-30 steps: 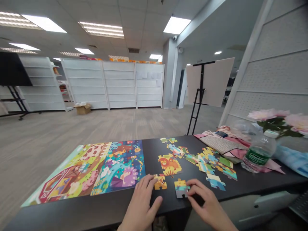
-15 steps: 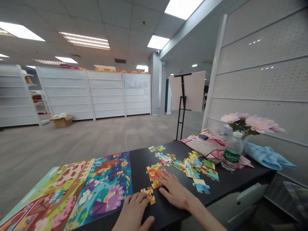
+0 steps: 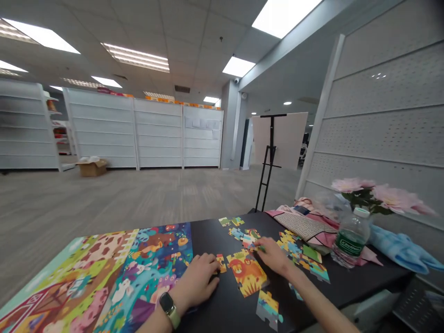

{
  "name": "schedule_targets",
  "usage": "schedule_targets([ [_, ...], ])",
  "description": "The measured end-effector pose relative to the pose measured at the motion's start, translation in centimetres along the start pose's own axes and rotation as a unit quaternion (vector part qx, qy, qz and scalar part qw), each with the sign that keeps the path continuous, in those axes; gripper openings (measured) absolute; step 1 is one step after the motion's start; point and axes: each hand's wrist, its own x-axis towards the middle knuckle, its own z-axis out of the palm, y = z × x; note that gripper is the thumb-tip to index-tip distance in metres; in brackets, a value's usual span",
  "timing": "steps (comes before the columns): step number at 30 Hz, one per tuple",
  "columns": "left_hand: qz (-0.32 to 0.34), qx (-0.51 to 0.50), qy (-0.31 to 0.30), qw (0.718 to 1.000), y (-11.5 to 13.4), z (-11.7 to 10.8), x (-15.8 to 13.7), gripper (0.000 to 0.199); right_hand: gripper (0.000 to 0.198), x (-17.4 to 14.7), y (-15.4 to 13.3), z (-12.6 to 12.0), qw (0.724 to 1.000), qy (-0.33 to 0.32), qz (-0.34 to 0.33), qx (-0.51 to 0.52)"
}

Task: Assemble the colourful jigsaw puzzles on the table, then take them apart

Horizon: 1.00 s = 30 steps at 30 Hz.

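My left hand (image 3: 201,280), with a watch (image 3: 167,303) on its wrist, lies palm down, thumb apart. Its fingertips are at a small orange jigsaw piece (image 3: 221,263); whether they press on it I cannot tell. My right hand (image 3: 274,257) reaches in among loose pieces, fingers closed at a jigsaw piece (image 3: 261,248) that shows a bit of green under the fingertips. Between the hands lies a joined lion section (image 3: 247,274) on the black table. A yellow and blue piece (image 3: 268,309) sits closer to me. Another piece (image 3: 294,291) is partly hidden by my right forearm.
Two assembled colourful puzzles (image 3: 104,273) cover the table's left side. Loose pieces (image 3: 294,247) are spread at the right and back. A water bottle (image 3: 352,238), pink cloth (image 3: 305,225), blue cloth (image 3: 402,245) and pink flowers (image 3: 391,196) stand or lie at the far right.
My right hand has left the lion section and moved up and right to loose pieces. My left hand has moved forward. More of the lion section shows, lying lower and further right in view.
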Motion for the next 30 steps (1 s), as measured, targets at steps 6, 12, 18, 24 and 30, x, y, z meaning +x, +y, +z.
schedule_targets([
  [6,0.007,0.002,0.015,1.0,-1.1,0.0,-0.6,0.016,0.027,5.5,1.8,0.2,0.997,-0.077,-0.013,0.005],
  [12,0.113,-0.057,0.028,0.992,1.4,1.1,-0.1,0.047,0.035,5.5,1.2,0.5,0.996,-0.088,-0.029,0.0],
  [18,0.136,-0.073,0.014,0.988,1.1,1.7,-0.6,0.045,0.057,5.9,0.6,-0.4,0.996,-0.079,-0.024,-0.028],
  [24,-0.003,-0.045,0.055,0.997,-3.7,-0.4,-1.0,0.047,0.063,5.7,1.3,-2.5,0.997,-0.059,0.006,-0.043],
  [30,-0.028,-0.047,0.041,0.998,-4.4,0.5,0.0,0.047,0.036,4.4,0.3,-4.2,0.998,-0.019,0.055,0.004],
])
